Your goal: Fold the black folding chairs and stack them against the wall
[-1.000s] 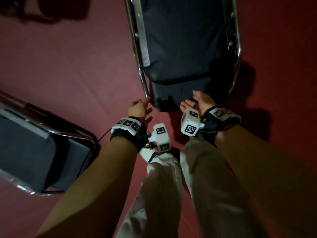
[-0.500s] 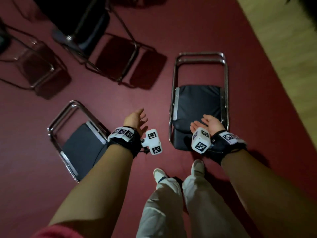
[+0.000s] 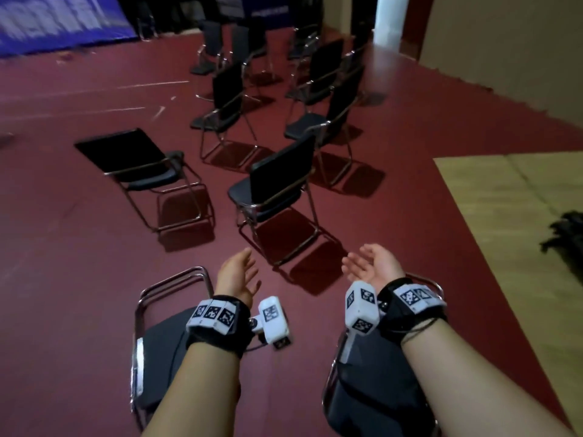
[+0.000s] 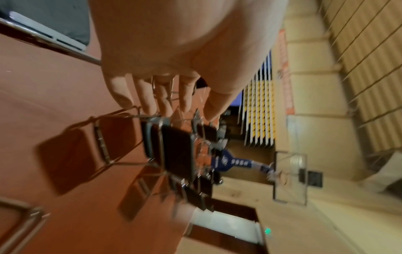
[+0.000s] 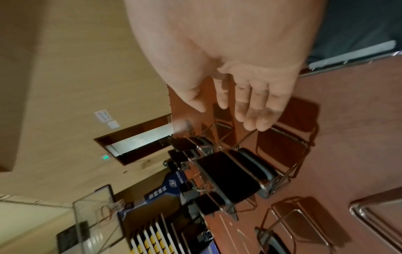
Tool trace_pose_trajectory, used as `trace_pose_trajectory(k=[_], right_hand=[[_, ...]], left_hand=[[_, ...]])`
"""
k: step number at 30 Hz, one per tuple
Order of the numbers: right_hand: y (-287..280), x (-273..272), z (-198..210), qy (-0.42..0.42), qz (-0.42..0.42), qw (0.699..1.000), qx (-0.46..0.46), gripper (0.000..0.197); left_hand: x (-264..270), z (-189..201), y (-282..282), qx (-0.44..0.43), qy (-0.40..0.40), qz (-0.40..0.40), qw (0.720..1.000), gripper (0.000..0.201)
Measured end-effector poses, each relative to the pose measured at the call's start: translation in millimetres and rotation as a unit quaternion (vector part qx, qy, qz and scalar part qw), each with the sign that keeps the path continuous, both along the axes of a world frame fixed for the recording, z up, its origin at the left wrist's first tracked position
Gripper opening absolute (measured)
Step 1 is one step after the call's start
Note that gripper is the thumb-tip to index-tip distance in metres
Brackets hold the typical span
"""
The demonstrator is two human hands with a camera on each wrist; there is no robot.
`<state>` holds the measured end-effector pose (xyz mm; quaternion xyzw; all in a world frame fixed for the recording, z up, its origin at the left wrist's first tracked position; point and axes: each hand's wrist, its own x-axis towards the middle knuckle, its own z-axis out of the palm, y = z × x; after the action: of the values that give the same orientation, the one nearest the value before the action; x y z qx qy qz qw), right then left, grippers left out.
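Note:
Two folded black chairs lie flat on the red floor under my arms: one (image 3: 157, 351) below my left forearm, one (image 3: 372, 383) below my right. My left hand (image 3: 236, 272) and right hand (image 3: 369, 263) hang in the air above them, fingers relaxed, holding nothing. In the wrist views the left hand (image 4: 165, 96) and right hand (image 5: 245, 103) show loose, straight fingers. Ahead stand several unfolded black chairs; the nearest (image 3: 277, 190) is just beyond my hands, another (image 3: 145, 171) is to its left.
More unfolded chairs (image 3: 318, 89) stand further back. A person's legs (image 3: 214, 36) are at the far end near a blue banner (image 3: 56, 23). A tan wall (image 3: 504, 45) runs along the right, with a wooden floor patch (image 3: 511, 222) and a dark bundle (image 3: 564, 238) on it.
My view has lifted from the folded chair on the floor to the room ahead. Both hands have come off that chair and risen, staying empty.

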<state>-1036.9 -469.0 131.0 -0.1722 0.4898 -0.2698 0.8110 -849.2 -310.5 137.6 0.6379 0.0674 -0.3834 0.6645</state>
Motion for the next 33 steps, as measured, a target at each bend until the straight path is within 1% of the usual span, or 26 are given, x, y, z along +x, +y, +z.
trace_pose_trajectory(k=[4, 7, 12, 15, 18, 23, 26, 30, 33], right_hand=[[-8.7, 68.3, 18.1, -0.006, 0.038, 0.999, -0.025, 0.009], [-9.9, 123.8, 15.1, 0.015, 0.071, 0.997, -0.026, 0.009], [-23.2, 225.5, 11.1, 0.048, 0.102, 0.993, -0.04, 0.009], [-34.8, 284.5, 21.9, 0.074, 0.118, 0.989, -0.052, 0.008], [-45.3, 343.4, 36.7, 0.072, 0.116, 0.988, -0.07, 0.008], [-62.8, 407.7, 44.7, 0.094, 0.143, 0.981, -0.095, 0.012], [-74.9, 439.4, 39.9, 0.107, 0.142, 0.979, -0.101, 0.012], [-94.9, 479.5, 24.5, 0.122, 0.144, 0.978, -0.088, 0.022], [-120.8, 507.5, 10.9, 0.133, 0.147, 0.977, -0.082, 0.038]], left_hand=[[55.8, 10.6, 7.7, -0.013, -0.033, 0.043, 0.998, 0.021], [105.4, 1.9, 8.4, -0.009, -0.034, 0.063, 0.997, 0.019], [203.5, -9.0, -7.1, -0.015, -0.018, 0.062, 0.998, 0.018], [264.4, 0.5, -12.7, -0.021, -0.015, 0.054, 0.998, 0.018], [326.7, 13.7, -16.0, -0.031, -0.031, 0.054, 0.998, 0.019], [394.3, 16.5, -27.6, -0.034, -0.033, 0.034, 0.998, 0.013], [424.8, 13.0, -36.0, -0.038, -0.032, 0.027, 0.998, 0.016], [462.3, 5.4, -53.6, -0.029, -0.032, 0.022, 0.999, 0.012], [492.7, -5.2, -80.5, -0.012, -0.04, 0.01, 0.999, 0.013]])
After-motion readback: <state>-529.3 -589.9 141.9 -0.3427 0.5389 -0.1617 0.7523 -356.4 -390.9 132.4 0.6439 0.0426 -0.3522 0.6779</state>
